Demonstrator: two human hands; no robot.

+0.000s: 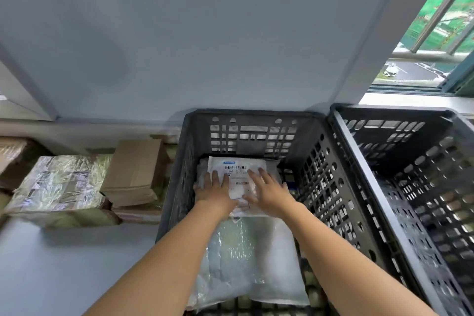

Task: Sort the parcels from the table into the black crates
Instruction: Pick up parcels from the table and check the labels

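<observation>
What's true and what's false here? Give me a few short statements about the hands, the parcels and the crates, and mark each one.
1. The left hand and the right hand both lie flat on the white labelled parcel. True.
2. That parcel lies on the table. False: it lies inside the left crate, at its far end.
3. A bubble-wrapped parcel lies in the same crate, nearer the person. True.
4. The right hand grips a cardboard box. False: the cardboard boxes sit on the table, left of the crate, untouched.
5. There is only one black crate. False: a right crate stands beside the left one.
</observation>
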